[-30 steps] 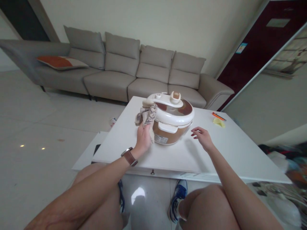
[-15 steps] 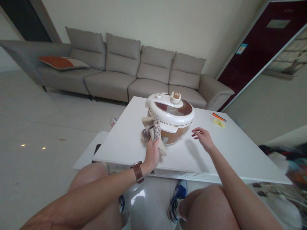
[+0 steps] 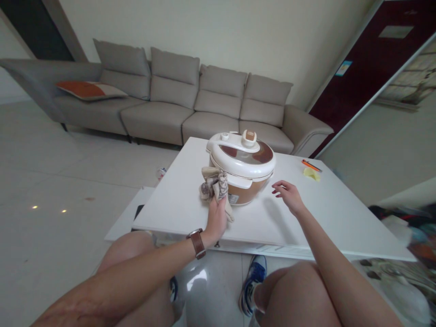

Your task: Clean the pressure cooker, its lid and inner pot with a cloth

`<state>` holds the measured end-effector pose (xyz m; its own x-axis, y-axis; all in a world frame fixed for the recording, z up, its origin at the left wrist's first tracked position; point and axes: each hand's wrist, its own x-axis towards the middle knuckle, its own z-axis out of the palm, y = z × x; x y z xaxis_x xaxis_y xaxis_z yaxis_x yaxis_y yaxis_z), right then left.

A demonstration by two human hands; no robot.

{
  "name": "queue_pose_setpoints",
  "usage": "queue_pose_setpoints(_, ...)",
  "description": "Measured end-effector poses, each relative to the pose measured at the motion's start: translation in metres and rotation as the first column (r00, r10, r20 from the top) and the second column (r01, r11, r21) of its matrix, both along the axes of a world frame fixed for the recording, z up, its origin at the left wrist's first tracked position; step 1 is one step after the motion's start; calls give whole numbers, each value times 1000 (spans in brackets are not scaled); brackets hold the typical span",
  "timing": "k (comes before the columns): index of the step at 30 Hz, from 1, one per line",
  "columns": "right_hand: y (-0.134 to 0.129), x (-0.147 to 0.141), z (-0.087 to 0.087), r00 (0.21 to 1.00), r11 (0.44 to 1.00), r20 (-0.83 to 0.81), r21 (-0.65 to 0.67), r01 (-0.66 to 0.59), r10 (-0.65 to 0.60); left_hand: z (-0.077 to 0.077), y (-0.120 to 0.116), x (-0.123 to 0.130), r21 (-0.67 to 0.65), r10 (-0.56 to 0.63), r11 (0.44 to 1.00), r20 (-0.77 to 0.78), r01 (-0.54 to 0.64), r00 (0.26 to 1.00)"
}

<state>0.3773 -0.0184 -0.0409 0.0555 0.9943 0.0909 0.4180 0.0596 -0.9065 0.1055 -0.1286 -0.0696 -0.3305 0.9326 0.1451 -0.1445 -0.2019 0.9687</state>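
Down drops the bunched cloth (image 3: 215,187), squeezed tight in the left hand (image 3: 217,220), now lower at the side of the cooker (image 3: 241,169) standing on the white table (image 3: 337,213); the right hand (image 3: 288,196) hovers nearby, loosely half-curled.

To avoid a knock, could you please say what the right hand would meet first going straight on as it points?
The right hand would probably meet the electric pressure cooker, though depth is unclear.
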Motion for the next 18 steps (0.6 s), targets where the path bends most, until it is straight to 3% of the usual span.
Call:
queue_pose_setpoints(4,-1,-1,1,1000,1000,2,1,-3,3,-5,-14,9,-48,-83,995,8,84,996)
queue_pose_setpoints(9,-1,-4,1,1000,1000,2,-9,-2,2,0,-19,16,-88,-131,987,63,136,989)
queue_pose_setpoints(13,-2,-4,1,1000,1000,0,-1,-15,15,2,-13,15,-106,-88,989,114,100,990)
queue_pose_setpoints(18,-5,0,2,1000,1000,6,-1,-22,22,-2,7,3,-121,58,992,190,-35,980)
